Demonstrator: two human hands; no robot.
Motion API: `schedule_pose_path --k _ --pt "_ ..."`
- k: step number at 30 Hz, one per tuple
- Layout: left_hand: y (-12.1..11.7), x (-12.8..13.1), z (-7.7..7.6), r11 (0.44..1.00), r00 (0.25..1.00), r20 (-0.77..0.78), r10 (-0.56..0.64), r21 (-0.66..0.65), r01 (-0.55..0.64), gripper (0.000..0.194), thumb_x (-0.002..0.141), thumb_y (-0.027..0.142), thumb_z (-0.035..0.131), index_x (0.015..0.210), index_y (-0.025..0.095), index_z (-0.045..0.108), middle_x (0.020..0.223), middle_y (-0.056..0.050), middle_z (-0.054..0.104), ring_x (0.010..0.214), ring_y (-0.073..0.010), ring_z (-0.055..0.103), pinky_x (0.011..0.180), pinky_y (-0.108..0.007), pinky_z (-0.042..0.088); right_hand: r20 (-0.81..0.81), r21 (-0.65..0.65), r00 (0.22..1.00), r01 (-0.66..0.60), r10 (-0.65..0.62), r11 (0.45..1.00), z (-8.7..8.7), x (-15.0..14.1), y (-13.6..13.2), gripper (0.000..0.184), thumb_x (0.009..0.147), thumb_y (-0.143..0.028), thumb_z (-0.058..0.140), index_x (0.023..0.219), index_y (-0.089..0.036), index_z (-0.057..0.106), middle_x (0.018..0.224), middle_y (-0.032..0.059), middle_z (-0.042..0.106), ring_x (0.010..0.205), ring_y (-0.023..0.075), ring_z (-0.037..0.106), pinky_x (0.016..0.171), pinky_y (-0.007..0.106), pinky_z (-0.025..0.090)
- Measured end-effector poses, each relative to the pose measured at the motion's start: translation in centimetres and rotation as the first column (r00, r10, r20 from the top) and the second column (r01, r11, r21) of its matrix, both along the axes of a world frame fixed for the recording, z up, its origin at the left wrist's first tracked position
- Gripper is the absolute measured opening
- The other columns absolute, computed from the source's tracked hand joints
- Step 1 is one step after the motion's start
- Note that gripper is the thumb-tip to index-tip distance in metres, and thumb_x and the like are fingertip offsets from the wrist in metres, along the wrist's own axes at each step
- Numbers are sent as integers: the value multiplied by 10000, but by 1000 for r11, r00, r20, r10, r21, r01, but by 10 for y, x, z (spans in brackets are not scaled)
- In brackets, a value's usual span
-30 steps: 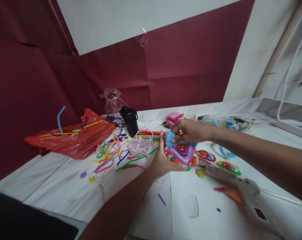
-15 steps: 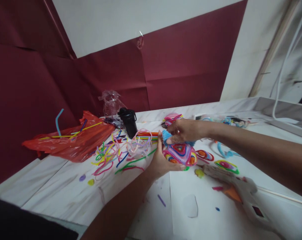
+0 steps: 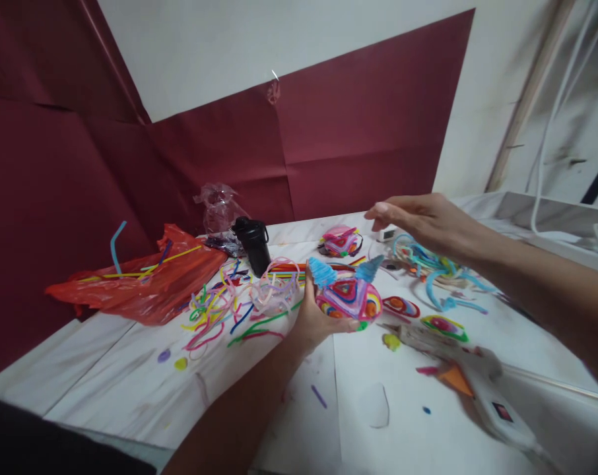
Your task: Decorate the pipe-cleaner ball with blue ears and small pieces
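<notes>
Left hand grips multicoloured craft piece with two blue points, fingers round its left and lower edges. Right hand raised, empty, fingers stretched out. Glue gun on worktop, right of craft piece; black bottle beyond.

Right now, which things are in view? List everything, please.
Craft piece: one, multicoloured, centre.
Similar piece: one, mostly pink, behind it.
Oval pieces: two, multicoloured, centre right.
Glue gun: one, whitish, front right.
Loose strips: many, mixed, centre left.
Tangled strips: many, mostly blue, right.
Bottle: one, black, behind loose strips.
Bag: one, red, left.
Wrap: one, clear, behind bottle.
Table: one, white marbled, beneath.
Scraps: several, mixed, table front.
Device: one, white, back right.
Covering: unclear count, maroon, wall.
Cable strands: two, white, far right.
Left hand: one, grip around craft piece.
Right hand: one, grip open, raised.
</notes>
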State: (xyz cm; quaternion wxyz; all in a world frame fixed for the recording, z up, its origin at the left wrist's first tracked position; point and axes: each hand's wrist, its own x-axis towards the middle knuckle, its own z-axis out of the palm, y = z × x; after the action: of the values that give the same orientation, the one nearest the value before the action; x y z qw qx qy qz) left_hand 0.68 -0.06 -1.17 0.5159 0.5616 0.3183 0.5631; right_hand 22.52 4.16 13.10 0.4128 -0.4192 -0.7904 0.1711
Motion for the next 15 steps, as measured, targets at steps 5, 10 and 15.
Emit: schedule_pose_path --k 5,10,15 --pt "2 3 -2 1000 999 52 12 -26 -11 1361 437 213 939 1516 356 122 1329 -90 552 1216 -305 546 1075 -519 383 13 -186 997 77 -76 980 -38 36 -24 719 800 -825 471 976 -162 688 1004 128 698 1023 329 602 791 352 478" --pt "2 5 -1 998 997 78 18 -59 -13 1381 416 166 933 1512 372 119 1379 -87 519 1222 -288 549 1066 -480 410 77 -304 993 104 -85 947 -78 66 -51 519 880 -683 468 925 -231 720 1086 108 700 1033 348 616 880 422 484" --pt "-1 5 3 996 995 100 30 -83 -22 1362 426 162 925 1508 385 129 1444 -93 475 1213 -283 565 1058 -468 428 110 -297 990 121 -93 947 -108 79 -85 336 851 -598 522 930 -355 741 1119 53 705 1090 348 610 916 472 489"
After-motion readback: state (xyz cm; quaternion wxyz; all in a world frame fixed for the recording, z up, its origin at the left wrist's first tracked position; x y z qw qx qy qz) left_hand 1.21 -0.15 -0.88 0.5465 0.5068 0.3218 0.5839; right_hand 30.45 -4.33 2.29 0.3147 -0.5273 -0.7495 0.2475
